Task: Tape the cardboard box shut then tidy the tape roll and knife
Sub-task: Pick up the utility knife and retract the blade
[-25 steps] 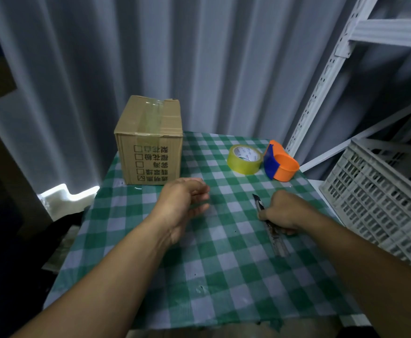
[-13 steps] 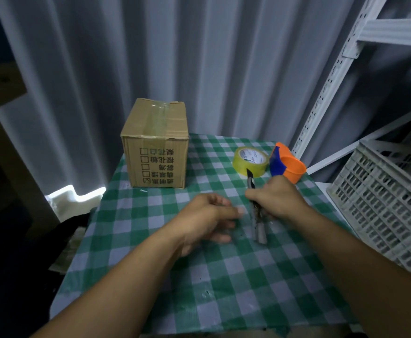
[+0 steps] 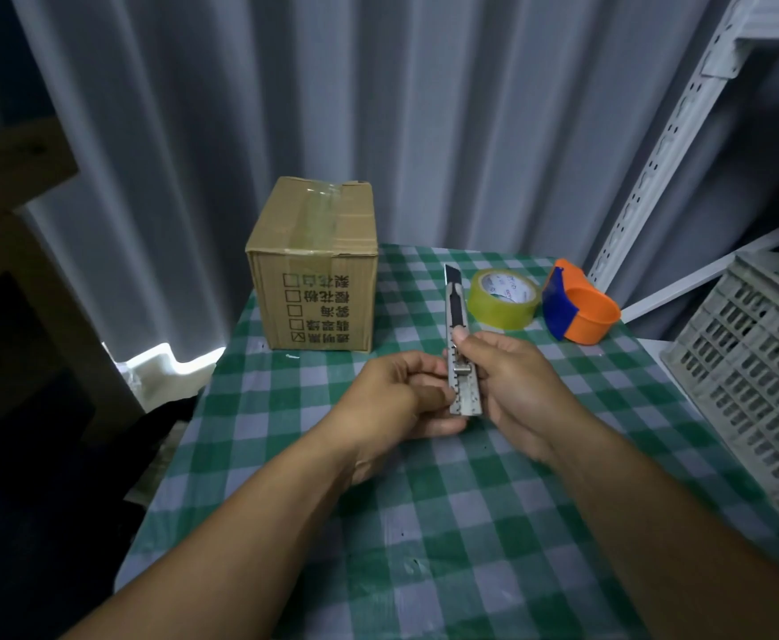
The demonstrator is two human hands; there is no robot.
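Head view: both hands, left hand [image 3: 399, 399] and right hand [image 3: 512, 385], grip knife [image 3: 459, 344] upright.

Knife [image 3: 457, 344] lifted off tablecloth [image 3: 470, 524], now upright, blade at 12 o'clock. Left hand [image 3: 396, 399] moved in, joined right hand [image 3: 512, 385] on handle.

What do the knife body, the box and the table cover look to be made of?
Utility knife: likely metal, silvery body with a dull sheen and stamped notches. Cardboard box: brown matte cardboard, glossy clear tape across the top. Table cover: green-white check; fabric or vinyl, cannot tell.
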